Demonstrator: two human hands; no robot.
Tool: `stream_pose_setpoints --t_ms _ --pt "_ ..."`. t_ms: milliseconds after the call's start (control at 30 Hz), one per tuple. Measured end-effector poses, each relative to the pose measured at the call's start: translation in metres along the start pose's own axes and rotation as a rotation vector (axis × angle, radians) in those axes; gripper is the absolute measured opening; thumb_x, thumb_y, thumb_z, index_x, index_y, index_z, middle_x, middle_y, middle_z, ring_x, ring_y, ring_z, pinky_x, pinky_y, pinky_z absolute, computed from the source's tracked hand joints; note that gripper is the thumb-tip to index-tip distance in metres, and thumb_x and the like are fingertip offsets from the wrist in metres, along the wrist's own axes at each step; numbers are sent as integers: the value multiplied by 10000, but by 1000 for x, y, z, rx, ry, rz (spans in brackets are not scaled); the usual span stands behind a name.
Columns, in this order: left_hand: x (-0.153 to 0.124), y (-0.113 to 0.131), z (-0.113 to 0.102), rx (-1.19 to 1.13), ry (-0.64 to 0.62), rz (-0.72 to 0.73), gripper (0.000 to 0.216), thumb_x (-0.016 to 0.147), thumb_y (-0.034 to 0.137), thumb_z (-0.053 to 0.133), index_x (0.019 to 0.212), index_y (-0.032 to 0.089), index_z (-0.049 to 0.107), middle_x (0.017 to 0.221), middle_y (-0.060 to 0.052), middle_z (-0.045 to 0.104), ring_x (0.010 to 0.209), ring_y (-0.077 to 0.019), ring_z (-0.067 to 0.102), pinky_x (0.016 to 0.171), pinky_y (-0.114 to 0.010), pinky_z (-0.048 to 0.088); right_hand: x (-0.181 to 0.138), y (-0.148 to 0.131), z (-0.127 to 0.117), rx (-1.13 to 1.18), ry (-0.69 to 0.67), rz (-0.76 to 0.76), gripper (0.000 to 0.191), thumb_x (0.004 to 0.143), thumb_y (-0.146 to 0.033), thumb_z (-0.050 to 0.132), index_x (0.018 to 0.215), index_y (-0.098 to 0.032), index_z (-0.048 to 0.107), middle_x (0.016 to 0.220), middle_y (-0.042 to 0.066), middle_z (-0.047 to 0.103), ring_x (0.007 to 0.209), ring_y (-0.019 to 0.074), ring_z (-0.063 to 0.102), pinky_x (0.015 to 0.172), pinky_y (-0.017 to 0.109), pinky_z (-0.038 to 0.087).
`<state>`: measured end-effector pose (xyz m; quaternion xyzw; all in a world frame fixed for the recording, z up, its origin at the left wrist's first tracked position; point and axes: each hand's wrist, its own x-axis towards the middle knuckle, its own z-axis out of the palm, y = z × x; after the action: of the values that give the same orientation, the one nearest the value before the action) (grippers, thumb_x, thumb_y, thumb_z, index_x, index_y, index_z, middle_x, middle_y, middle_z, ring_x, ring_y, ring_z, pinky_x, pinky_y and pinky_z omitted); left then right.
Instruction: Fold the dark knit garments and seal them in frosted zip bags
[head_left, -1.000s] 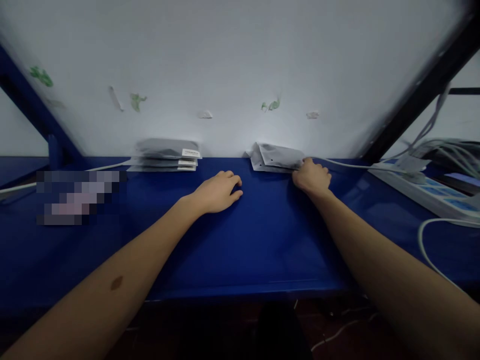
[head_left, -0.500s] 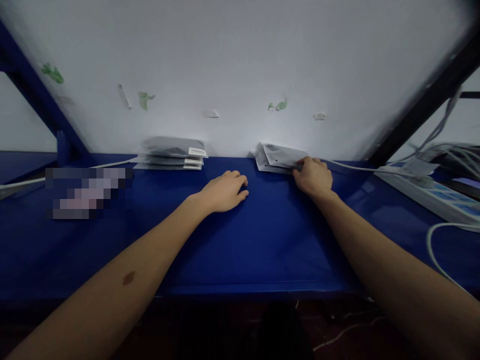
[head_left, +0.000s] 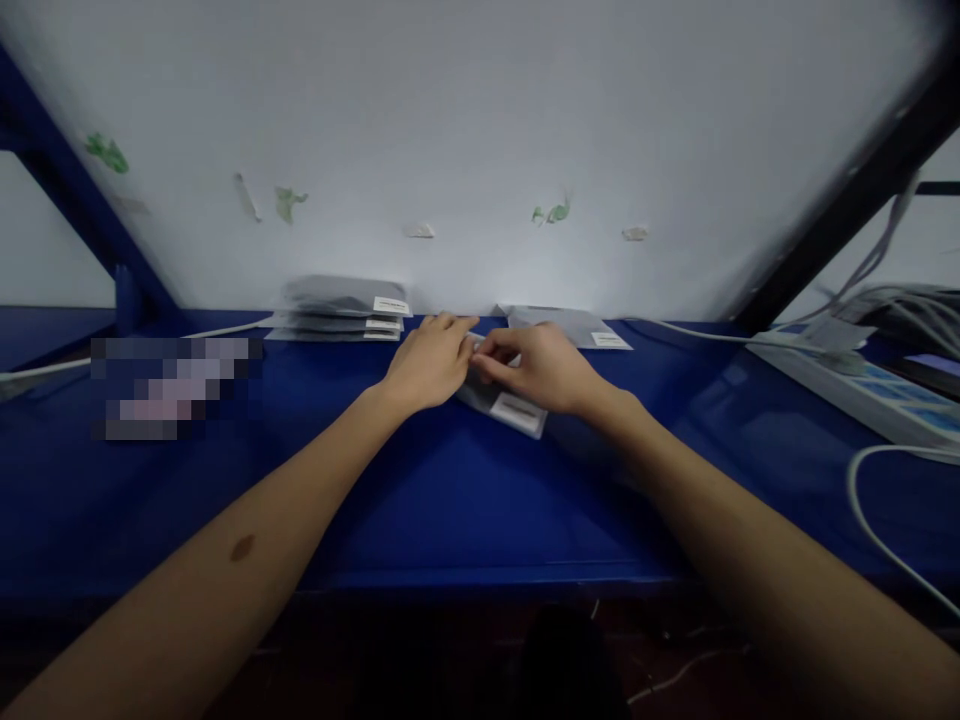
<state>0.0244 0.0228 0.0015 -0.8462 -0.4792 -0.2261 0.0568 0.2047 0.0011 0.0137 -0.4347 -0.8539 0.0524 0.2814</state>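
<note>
A flat grey plastic bag [head_left: 486,398] with a white label on its near right corner lies at a slant on the blue table, partly hidden under both hands. My left hand [head_left: 433,362] rests over its left end, fingers stretched out. My right hand [head_left: 536,365] has thumb and fingers pinched together over the bag's far edge, close to the left fingertips. Behind the right hand, against the wall, lies another grey bag [head_left: 566,325] with a white label. To the left stands a stack of several grey labelled bags [head_left: 337,297].
A white power strip [head_left: 840,385] and tangled cables [head_left: 900,305] lie at the right. A white cable [head_left: 217,328] runs behind the left stack. A pixelated patch covers something at the left. The table's front edge [head_left: 510,577] runs below my forearms.
My right hand has moved left and nearer from the right-hand bags, bringing one grey bag to the middle. My left hand has shifted slightly left and now lies over that bag's end.
</note>
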Motion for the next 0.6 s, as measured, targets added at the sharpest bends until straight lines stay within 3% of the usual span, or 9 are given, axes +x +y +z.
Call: stream_pose_setpoints --t_ms 100,200,400,600 --pt "0 -2 0 52 -169 56 412 1012 304 317 1173 181 675 1209 -109 655 1117 -280 579 997 -457 443 0 0 2 8 157 87 268 930 -355 503 823 -200 694 760 40 715 675 151 605 672 288 408" --pt "-2 5 -3 -16 -215 139 360 972 310 384 1154 225 683 1215 -71 655 1110 -254 593 990 -414 447 1 19 2 -86 212 235 285 929 -357 491 820 -194 697 775 67 714 689 170 602 675 301 402" --pt "-9 31 -10 -214 -258 148 282 907 383 496 1100 204 598 1175 -75 644 1053 -231 605 921 -370 475 2 43 9 -231 15 456 322 922 -378 482 858 -175 723 869 131 737 828 242 653 733 323 431" --pt "-13 41 -9 -222 -325 105 519 924 591 432 1256 203 520 1326 -107 572 1072 -264 601 861 -383 488 2 46 14 -242 -29 572 358 902 -411 483 850 -173 746 883 146 746 833 254 674 715 318 454"
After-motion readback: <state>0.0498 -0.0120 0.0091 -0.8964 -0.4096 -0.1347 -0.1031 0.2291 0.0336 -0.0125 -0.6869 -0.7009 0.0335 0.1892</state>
